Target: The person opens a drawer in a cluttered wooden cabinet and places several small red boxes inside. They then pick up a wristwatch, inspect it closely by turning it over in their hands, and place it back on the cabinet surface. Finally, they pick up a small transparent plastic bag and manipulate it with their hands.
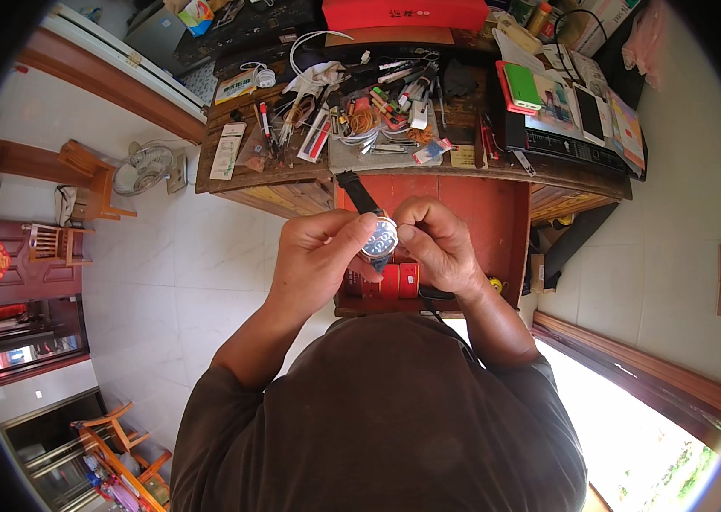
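Observation:
My left hand [319,256] holds a wristwatch [380,239] over an open red drawer [482,211]. The watch has a dark blue dial with subdials and a shiny metal case. One length of its black strap [358,194] points up toward the wooden desk's front edge. At the case's right side, the thumb and forefinger of my right hand [440,246] are pinched together. They touch the rim where a crown would sit, and the fingertips hide that spot. Below the watch, red boxes [399,280] lie in the drawer.
Pens, cables and rubber bands [364,121] crowd the wooden desk [463,125]. A green power bank [522,86] and a dark phone [589,114] lie at the right. A long red box [405,13] stands at the back. On the left is an electric fan [143,169].

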`<state>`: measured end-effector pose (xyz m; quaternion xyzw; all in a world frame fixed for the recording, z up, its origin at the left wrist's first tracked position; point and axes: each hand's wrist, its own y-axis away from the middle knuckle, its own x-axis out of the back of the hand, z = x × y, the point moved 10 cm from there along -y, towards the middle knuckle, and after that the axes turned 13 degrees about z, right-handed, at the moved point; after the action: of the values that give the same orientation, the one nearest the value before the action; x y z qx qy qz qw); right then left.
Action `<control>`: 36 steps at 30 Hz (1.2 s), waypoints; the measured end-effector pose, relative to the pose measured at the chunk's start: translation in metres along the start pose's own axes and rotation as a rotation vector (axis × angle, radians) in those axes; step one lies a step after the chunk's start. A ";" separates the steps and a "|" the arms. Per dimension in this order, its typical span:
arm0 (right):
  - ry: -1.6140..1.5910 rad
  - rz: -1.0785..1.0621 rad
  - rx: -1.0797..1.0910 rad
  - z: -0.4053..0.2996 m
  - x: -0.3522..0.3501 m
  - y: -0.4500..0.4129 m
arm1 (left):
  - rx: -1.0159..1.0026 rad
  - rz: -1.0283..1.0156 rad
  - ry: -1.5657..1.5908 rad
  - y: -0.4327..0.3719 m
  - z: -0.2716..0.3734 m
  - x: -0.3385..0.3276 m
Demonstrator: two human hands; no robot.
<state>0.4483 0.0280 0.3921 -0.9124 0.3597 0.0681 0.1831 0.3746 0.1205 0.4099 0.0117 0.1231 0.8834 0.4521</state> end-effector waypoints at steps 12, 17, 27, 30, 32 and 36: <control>0.123 -0.013 0.088 -0.003 -0.002 -0.002 | 0.006 -0.007 0.000 0.000 -0.002 -0.003; 0.049 0.006 0.016 0.005 -0.001 -0.004 | -0.004 -0.009 -0.024 -0.004 -0.001 -0.001; -0.175 0.071 -0.102 0.018 0.008 -0.005 | 0.006 0.043 0.022 -0.010 0.000 0.006; -0.154 0.064 -0.090 0.013 0.006 -0.006 | 0.009 0.040 0.061 -0.011 -0.001 0.007; -0.184 0.045 -0.080 0.009 0.003 -0.006 | 0.015 0.038 0.056 -0.012 -0.002 0.007; -0.137 0.024 -0.087 0.012 0.005 -0.007 | 0.027 0.026 0.032 -0.012 -0.004 0.006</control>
<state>0.4569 0.0339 0.3818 -0.9083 0.3539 0.1483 0.1667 0.3797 0.1311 0.4025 0.0053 0.1423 0.8876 0.4381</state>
